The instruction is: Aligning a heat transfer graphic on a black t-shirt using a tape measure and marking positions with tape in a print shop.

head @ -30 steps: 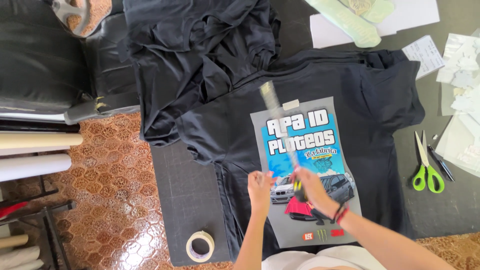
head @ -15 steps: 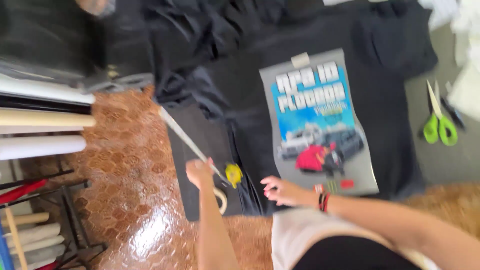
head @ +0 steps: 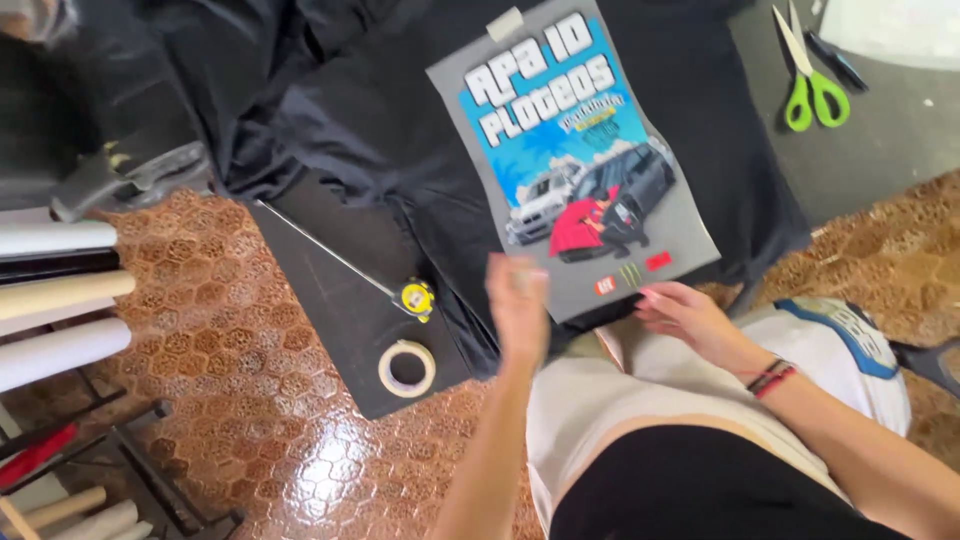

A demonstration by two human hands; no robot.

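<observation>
From the head camera, a glossy rectangular transfer print (head: 575,165) with a grey border and a bright blue picture of cars lies flat on a soft, creased black T-shirt (head: 400,130). A small strip of pale tape (head: 505,23) sits at the print's far edge. The right hand (head: 690,315) rests at the print's near edge, fingers loosely spread, fingertips touching the print's lower corner and gripping nothing. The left hand (head: 518,305) is raised just in front of the print's near left corner; it is blurred, fingers drawn together, and whether it pinches anything cannot be told.

Left of the print, on a dark gridded cutting mat (head: 345,300), a thin metal ruler (head: 325,250) runs diagonally to a small yellow tape measure (head: 417,298), with a ring-shaped roll of pale masking tape (head: 406,367) just beside it. Far right of the print, green-handled scissors (head: 808,70) lie on a grey surface. The floor (head: 240,400) is shiny brown tile with a honeycomb pattern. Rolls of white and cream sheet material (head: 55,300) lie well left of the print.
</observation>
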